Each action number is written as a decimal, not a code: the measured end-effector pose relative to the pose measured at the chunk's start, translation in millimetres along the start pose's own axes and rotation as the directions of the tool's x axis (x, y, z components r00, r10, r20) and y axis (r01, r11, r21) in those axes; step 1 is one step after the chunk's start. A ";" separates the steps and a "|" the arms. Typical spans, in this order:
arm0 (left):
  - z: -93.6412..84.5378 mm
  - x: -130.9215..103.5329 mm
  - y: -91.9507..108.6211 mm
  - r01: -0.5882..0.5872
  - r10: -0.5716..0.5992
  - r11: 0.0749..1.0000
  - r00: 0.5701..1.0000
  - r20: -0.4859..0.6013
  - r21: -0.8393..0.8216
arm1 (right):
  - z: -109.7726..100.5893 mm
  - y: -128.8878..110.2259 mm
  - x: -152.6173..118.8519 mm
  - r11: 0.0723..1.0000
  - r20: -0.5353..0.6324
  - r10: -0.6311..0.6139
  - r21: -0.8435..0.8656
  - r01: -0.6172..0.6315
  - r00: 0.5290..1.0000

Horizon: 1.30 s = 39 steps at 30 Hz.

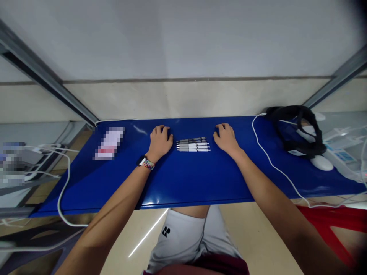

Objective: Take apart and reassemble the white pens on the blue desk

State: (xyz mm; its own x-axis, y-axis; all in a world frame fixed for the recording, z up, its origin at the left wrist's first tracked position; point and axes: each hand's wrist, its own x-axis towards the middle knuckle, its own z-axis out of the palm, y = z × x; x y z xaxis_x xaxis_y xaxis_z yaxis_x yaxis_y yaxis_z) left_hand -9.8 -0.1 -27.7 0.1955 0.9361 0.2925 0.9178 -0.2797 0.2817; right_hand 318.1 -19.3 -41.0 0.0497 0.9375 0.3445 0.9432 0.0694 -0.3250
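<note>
Several pens (193, 145) lie side by side in a neat stack of rows on the blue tabletop (195, 179), their tips pointing left. The upper ones look dark and grey, the lower ones white with grey grips. Just left of them my left hand (161, 142) rests palm down, fingers apart, with a watch on its wrist. On the other side my right hand (226, 138) lies palm down too, fingers loosely spread. Neither hand touches the pens or holds anything.
A blurred-out white and pink item (109, 143) lies at the left. To the right sit a black headset (301, 130) with white controllers and a white cable (268, 156). Grey metal posts (73, 97) frame the table, with a wall (183, 99) behind.
</note>
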 end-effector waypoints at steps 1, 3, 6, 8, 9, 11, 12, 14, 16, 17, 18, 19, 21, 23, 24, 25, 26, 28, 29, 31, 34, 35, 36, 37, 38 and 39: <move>0.3 0.0 -0.3 -0.001 0.001 1.000 1.000 -0.003 -0.002 | -0.3 -0.2 0.0 1.000 0.002 -0.001 -0.001 0.001 1.000; 1.0 -0.1 -0.8 0.002 -0.002 1.000 1.000 -0.013 -0.011 | -0.8 -0.7 0.0 1.000 0.006 -0.001 -0.003 0.001 1.000; 1.5 -0.3 -0.8 -0.004 0.004 1.000 1.000 -0.020 -0.023 | -1.5 -1.5 -0.3 1.000 0.016 0.004 -0.009 -0.004 1.000; 1.4 -0.4 -0.3 -0.009 0.009 1.000 1.000 -0.017 -0.020 | -1.9 -1.8 -0.5 1.000 0.020 0.006 -0.009 -0.006 1.000; 1.3 -0.4 -0.1 -0.009 0.008 1.000 1.000 -0.015 -0.016 | -2.0 -2.0 -0.7 1.000 0.021 0.006 -0.009 -0.006 1.000; 1.1 -0.3 0.1 -0.008 0.007 1.000 1.000 -0.012 -0.011 | -2.3 -2.2 -0.9 1.000 0.022 0.005 -0.011 -0.005 1.000; 1.2 -0.1 0.0 -0.009 0.009 1.000 1.000 -0.010 -0.011 | -2.3 -2.3 -1.1 1.000 0.022 0.005 -0.012 -0.005 1.000; 1.7 0.3 -0.5 -0.014 0.014 1.000 1.000 -0.008 -0.014 | -2.4 -2.4 -1.3 1.000 0.021 0.006 -0.013 -0.005 1.000; 2.5 0.8 -1.4 -0.014 0.014 1.000 1.000 -0.010 -0.015 | -2.3 -2.3 -1.4 1.000 0.021 0.005 -0.011 -0.005 1.000; 2.8 1.1 -1.9 -0.012 0.011 1.000 1.000 -0.013 -0.017 | -2.2 -2.2 -1.4 1.000 0.022 0.005 -0.010 -0.005 1.000; 3.1 1.3 -2.3 -0.010 0.010 1.000 1.000 -0.017 -0.021 | -2.0 -2.0 -1.4 1.000 0.024 0.006 -0.008 -0.006 1.000; 3.2 1.6 -2.6 -0.009 0.008 1.000 1.000 -0.022 -0.027 | -1.7 -1.9 -1.2 1.000 0.024 0.008 -0.006 -0.008 1.000; 2.9 2.0 -2.9 -0.007 0.006 0.999 0.999 -0.032 -0.042 | -0.9 -1.5 -0.9 1.000 0.023 0.010 0.000 -0.010 1.000; 2.3 2.3 -2.9 -0.006 0.004 0.999 0.999 -0.037 -0.051 | -0.2 -1.3 -0.6 1.000 0.017 0.012 0.007 -0.012 1.000; 1.9 2.4 -2.8 -0.007 0.005 0.999 0.999 -0.037 -0.054 | 0.1 -1.4 -0.5 1.000 0.015 0.011 0.009 -0.011 1.000; 1.6 2.4 -2.7 -0.008 0.006 0.999 0.999 -0.036 -0.054 | 0.2 -1.5 -0.5 1.000 0.015 0.011 0.010 -0.011 1.000; 1.4 2.4 -2.7 -0.009 0.008 0.998 0.999 -0.035 -0.054 | 0.2 -1.8 -0.6 1.000 0.017 0.011 0.009 -0.012 1.000; 1.2 2.3 -2.6 -0.013 0.011 0.998 0.999 -0.035 -0.054 | -0.3 -2.6 -0.9 1.000 0.024 0.013 0.006 -0.013 1.000; 1.1 2.2 -2.5 -0.016 0.014 0.998 0.999 -0.037 -0.053 | -0.6 -3.1 -1.1 1.000 0.028 0.014 0.004 -0.014 1.000; 1.0 2.0 -2.2 -0.018 0.016 0.999 0.999 -0.040 -0.050 | -1.5 -3.9 -1.7 1.000 0.032 0.017 0.000 -0.017 0.999; 0.6 1.6 -1.4 -0.014 0.013 0.999 0.999 -0.035 -0.049 | -2.9 -5.0 -2.3 1.000 0.037 0.021 -0.004 -0.021 0.999; 0.4 1.5 -1.1 -0.012 0.010 0.999 0.999 -0.032 -0.051 | -3.3 -5.3 -2.5 1.000 0.040 0.021 -0.005 -0.020 0.999; 0.2 1.3 -0.9 -0.009 0.008 0.999 1.000 -0.030 -0.052 | -3.7 -5.7 -2.6 1.000 0.044 0.020 -0.007 -0.019 0.999; 0.0 1.2 -0.7 -0.007 0.005 0.999 1.000 -0.029 -0.053 | -4.1 -6.0 -2.6 1.000 0.049 0.019 -0.009 -0.019 0.999; -0.2 1.1 -0.5 -0.005 0.004 0.999 1.000 -0.029 -0.053 | -4.4 -6.4 -2.6 1.000 0.053 0.020 -0.012 -0.020 0.998; -0.3 0.9 -0.5 -0.005 0.003 0.999 1.000 -0.028 -0.054 | -4.7 -6.8 -2.6 1.000 0.056 0.023 -0.015 -0.022 0.998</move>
State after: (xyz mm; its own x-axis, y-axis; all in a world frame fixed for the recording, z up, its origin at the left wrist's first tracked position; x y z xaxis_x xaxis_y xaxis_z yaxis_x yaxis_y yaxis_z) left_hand -10.1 0.9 -27.3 0.1886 0.9289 0.3188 0.8969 -0.2952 0.3293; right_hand 313.1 -23.9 -35.5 0.0526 0.9563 0.2876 0.9466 0.0440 -0.3195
